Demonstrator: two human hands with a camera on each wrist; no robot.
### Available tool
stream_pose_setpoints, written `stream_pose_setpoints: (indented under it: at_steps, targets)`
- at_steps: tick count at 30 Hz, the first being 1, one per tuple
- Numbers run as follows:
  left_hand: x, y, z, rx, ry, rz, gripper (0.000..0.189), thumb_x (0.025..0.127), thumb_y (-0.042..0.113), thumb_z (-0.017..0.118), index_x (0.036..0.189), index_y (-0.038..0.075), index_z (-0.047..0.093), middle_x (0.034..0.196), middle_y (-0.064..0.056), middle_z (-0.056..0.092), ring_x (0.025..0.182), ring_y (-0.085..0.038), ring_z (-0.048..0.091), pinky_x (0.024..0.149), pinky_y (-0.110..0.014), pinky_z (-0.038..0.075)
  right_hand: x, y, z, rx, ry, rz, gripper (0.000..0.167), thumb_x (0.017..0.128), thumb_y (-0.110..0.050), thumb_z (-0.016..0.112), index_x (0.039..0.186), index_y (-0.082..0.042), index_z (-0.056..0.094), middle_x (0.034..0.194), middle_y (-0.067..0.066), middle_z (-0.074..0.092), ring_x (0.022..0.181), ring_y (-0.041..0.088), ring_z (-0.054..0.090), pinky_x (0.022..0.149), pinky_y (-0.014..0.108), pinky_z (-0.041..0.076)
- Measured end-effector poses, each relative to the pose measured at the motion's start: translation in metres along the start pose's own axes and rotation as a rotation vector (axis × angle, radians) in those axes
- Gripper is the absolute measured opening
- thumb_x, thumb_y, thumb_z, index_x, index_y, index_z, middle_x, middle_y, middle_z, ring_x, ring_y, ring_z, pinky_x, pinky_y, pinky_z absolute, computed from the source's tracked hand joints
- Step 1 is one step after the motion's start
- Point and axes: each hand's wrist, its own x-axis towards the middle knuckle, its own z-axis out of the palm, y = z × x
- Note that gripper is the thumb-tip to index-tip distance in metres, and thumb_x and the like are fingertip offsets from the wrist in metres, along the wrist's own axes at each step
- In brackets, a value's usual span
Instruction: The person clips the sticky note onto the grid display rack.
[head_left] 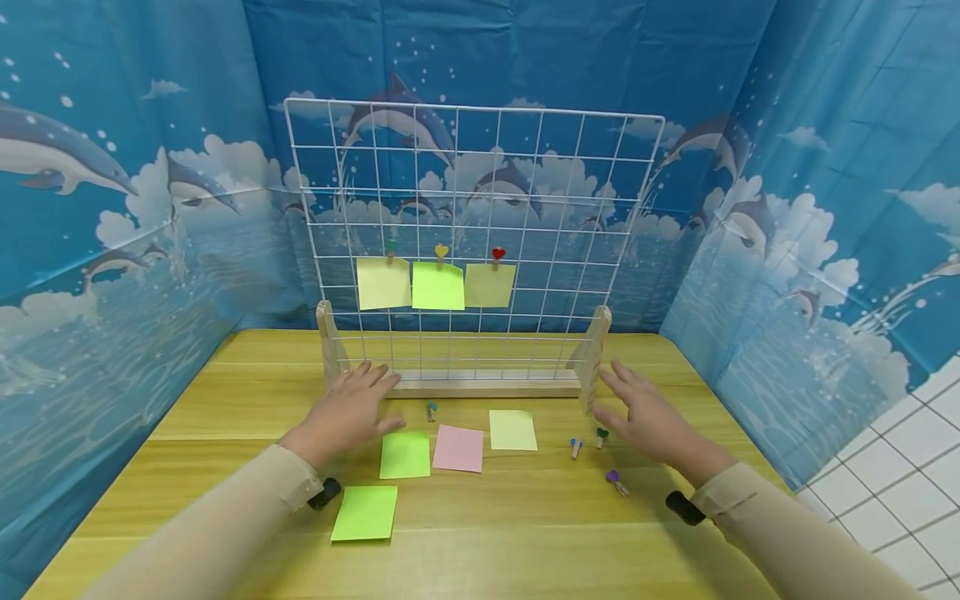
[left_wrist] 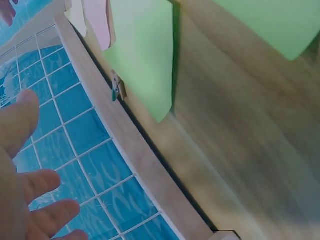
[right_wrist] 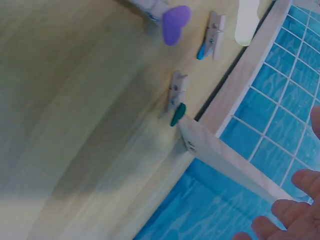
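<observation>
My left hand, fingers spread and holding nothing, is over the table near the left foot of the white wire grid. On the opposite side, my right hand has its fingers extended beside the right wooden foot. Three sticky notes hang on the grid: a pale yellow note under a green clothespin, a bright green note under a yellow heart clothespin, and another pale note under a red heart clothespin. Close to the right fingers lies a green clothespin.
On the table lie a pink note, a pale yellow note, and two green notes, one beside the pink and one nearer. A teal clothespin, blue clothespin and purple clothespin lie there too.
</observation>
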Motion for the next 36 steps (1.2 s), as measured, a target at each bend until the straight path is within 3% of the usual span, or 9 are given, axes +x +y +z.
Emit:
stream_pose_setpoints:
  at_steps: [12, 21, 29, 36]
  targets:
    - [-0.003, 0.002, 0.008, -0.023, -0.067, -0.003, 0.075, 0.101, 0.052, 0.067, 0.156, 0.004, 0.048, 0.164, -0.023, 0.043, 0.155, -0.052, 0.032, 0.126, -0.067, 0.023, -0.005, 0.007, 0.014, 0.002, -0.019, 0.008, 0.072, 0.107, -0.035, 0.063, 0.163, -0.001, 0.034, 0.170, 0.033, 0.020, 0.151, 0.061, 0.026, 0.117, 0.074, 0.031]
    - [-0.002, 0.000, 0.015, -0.013, -0.110, 0.004, 0.076, 0.101, 0.052, 0.067, 0.156, 0.004, 0.048, 0.161, -0.021, 0.047, 0.152, -0.051, 0.038, 0.125, -0.065, 0.029, -0.008, 0.020, 0.024, -0.011, -0.043, 0.015, 0.071, 0.107, -0.036, 0.062, 0.163, 0.000, 0.034, 0.167, 0.036, 0.025, 0.148, 0.062, 0.031, 0.117, 0.074, 0.032]
    - [-0.002, -0.002, 0.021, -0.032, -0.177, -0.015, 0.077, 0.102, 0.053, 0.065, 0.158, 0.003, 0.047, 0.164, -0.018, 0.045, 0.154, -0.045, 0.038, 0.127, -0.061, 0.027, -0.009, 0.022, 0.027, 0.015, -0.113, 0.023, 0.069, 0.106, -0.033, 0.064, 0.160, 0.002, 0.039, 0.164, 0.038, 0.029, 0.146, 0.062, 0.036, 0.115, 0.074, 0.034]
    - [-0.002, -0.003, 0.026, -0.044, -0.221, -0.041, 0.076, 0.101, 0.054, 0.065, 0.155, 0.002, 0.051, 0.163, -0.020, 0.046, 0.153, -0.041, 0.042, 0.124, -0.060, 0.034, -0.008, 0.021, 0.028, 0.030, -0.177, 0.032, 0.059, 0.107, -0.032, 0.063, 0.156, -0.002, 0.049, 0.162, 0.032, 0.040, 0.146, 0.055, 0.042, 0.116, 0.069, 0.038]
